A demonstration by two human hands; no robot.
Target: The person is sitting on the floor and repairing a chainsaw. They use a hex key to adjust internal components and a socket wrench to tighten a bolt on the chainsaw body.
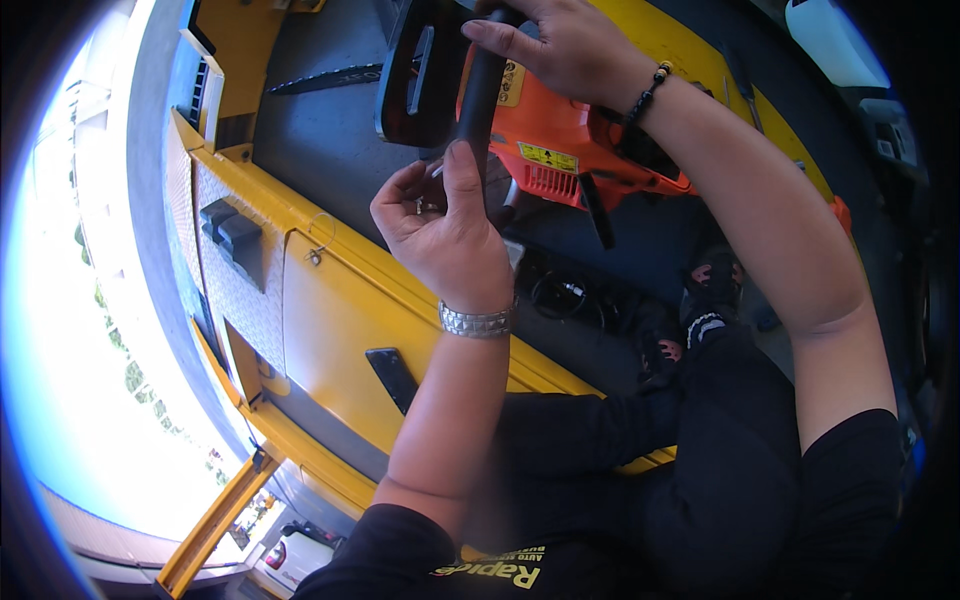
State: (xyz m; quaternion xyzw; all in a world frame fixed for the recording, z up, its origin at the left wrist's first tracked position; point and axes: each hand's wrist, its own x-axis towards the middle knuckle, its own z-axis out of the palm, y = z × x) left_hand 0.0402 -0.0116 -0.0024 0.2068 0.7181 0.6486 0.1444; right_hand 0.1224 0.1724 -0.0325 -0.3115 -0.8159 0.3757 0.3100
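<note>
An orange chainsaw (pixel 575 140) with a black front guard (pixel 405 85) lies on the dark surface before me, its bar (pixel 330 78) pointing left. Its black tubular handle (pixel 480 110) runs up between my hands. My left hand (pixel 455 230) is closed at the handle's lower part, thumb laid along it and fingers curled; a small shiny bit shows by the fingers, too small to name. At the top edge, my right hand (pixel 565 45) grips the handle's upper end, partly cut off by the frame.
A black phone (pixel 392 378) rests on the yellow vehicle panel (pixel 340 330) by my left forearm. A coiled black cable (pixel 562 295) lies near my shoes (pixel 712 275). At upper right are a white jug (pixel 835 42) and a long slim tool (pixel 747 92).
</note>
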